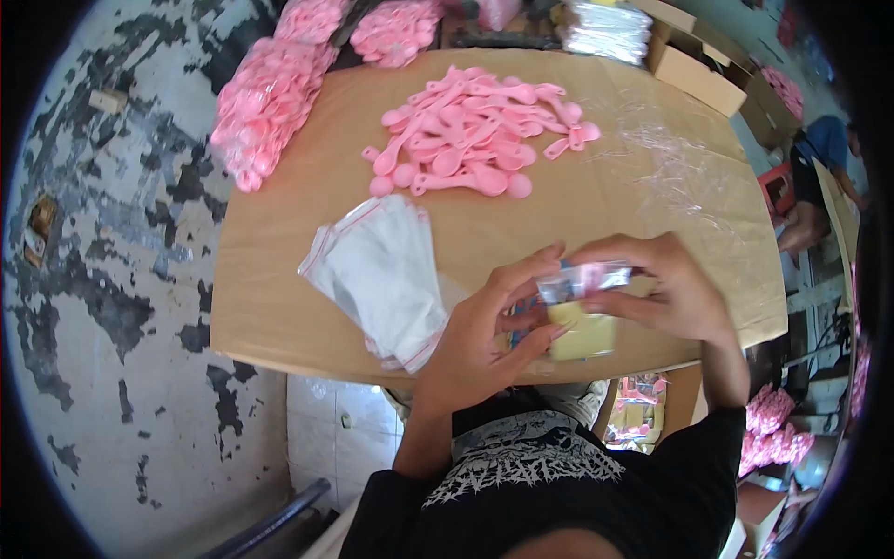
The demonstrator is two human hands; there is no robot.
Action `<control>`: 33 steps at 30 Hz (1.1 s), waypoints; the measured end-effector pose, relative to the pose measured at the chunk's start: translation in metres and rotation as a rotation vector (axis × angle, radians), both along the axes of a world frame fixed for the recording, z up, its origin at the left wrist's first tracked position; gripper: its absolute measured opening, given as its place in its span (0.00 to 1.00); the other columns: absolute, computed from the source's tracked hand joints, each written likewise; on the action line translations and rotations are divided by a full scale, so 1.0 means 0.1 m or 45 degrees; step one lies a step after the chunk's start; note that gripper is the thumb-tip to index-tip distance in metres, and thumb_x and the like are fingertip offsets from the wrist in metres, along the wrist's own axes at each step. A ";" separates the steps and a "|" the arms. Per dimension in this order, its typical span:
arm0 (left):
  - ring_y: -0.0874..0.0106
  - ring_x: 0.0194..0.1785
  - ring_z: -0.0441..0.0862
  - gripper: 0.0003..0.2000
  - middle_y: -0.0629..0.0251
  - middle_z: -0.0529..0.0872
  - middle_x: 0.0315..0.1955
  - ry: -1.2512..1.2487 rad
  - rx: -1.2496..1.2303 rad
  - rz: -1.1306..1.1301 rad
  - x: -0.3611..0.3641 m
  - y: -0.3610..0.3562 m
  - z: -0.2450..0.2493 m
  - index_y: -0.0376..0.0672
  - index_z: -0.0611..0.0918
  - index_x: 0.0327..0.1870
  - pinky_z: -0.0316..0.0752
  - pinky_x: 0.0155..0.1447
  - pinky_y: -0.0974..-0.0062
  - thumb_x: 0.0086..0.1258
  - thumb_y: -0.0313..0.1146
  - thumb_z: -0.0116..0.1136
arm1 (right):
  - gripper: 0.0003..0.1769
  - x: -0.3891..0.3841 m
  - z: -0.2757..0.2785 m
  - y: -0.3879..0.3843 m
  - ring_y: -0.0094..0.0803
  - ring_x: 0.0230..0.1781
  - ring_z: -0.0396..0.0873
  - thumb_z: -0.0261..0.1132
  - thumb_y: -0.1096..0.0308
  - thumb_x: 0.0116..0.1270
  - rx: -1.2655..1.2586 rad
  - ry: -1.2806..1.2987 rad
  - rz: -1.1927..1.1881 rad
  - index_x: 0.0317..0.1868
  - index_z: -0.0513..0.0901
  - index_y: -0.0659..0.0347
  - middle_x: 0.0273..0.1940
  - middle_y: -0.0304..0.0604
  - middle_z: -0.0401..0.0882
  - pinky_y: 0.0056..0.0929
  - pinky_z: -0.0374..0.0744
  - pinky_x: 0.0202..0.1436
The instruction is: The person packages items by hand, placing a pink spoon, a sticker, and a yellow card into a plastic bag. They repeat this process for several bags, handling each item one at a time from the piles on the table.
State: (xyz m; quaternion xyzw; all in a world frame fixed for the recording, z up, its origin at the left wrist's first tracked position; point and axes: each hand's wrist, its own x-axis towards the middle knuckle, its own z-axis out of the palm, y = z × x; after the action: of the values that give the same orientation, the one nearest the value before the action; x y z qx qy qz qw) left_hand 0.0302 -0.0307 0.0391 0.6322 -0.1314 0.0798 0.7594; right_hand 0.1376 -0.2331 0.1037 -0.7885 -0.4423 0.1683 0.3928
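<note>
Close to my body, at the table's front edge, both hands are on a small clear plastic packet (582,331) with a flat yellow piece inside. Something pink shows at its upper end, too blurred to name. My left hand (489,321) grips the packet from its left side, and something blue shows between the fingers. With thumb and fingers, my right hand (666,289) pinches the packet's upper end. A fanned stack of clear plastic bags with red seal lines (382,279) lies left of my hands. Beyond them is a loose pile of pink plastic spoons (466,135).
Full bags of pink spoons (275,102) line the table's far left. At the back stand a stack of clear packaging (605,33) and an open cardboard box (698,65). Thin plastic scraps (675,168) lie at right. A box of packets (638,410) sits below; another person (819,177) is at right.
</note>
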 end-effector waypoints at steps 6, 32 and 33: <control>0.54 0.64 0.75 0.15 0.54 0.82 0.55 -0.226 0.806 0.888 -0.65 0.83 -0.29 0.37 0.82 0.50 0.66 0.67 0.51 0.61 0.26 0.65 | 0.17 0.18 0.43 -0.37 0.40 0.41 0.84 0.74 0.63 0.58 -0.642 -0.168 0.233 0.46 0.84 0.58 0.40 0.44 0.86 0.36 0.79 0.47; 0.51 0.65 0.73 0.13 0.57 0.82 0.55 -0.164 1.332 1.146 -0.65 0.79 -0.42 0.39 0.84 0.46 0.54 0.73 0.45 0.60 0.30 0.62 | 0.10 0.50 -0.32 1.00 0.31 0.26 0.75 0.59 0.68 0.72 0.094 0.179 0.206 0.41 0.81 0.69 0.26 0.45 0.79 0.33 0.75 0.36; 0.51 0.65 0.73 0.14 0.57 0.82 0.55 -0.228 1.271 1.181 -0.64 0.75 -0.39 0.40 0.84 0.47 0.55 0.73 0.43 0.59 0.29 0.63 | 0.11 0.47 -0.35 1.02 0.28 0.26 0.75 0.59 0.68 0.72 0.107 0.167 0.263 0.42 0.81 0.68 0.27 0.43 0.79 0.31 0.75 0.35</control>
State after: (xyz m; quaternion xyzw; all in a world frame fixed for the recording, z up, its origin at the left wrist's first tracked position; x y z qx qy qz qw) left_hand -0.0341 0.0442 0.0001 0.8884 0.0695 0.3783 0.2507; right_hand 0.1844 -0.1310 0.0686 -0.7089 -0.5012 0.2403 0.4342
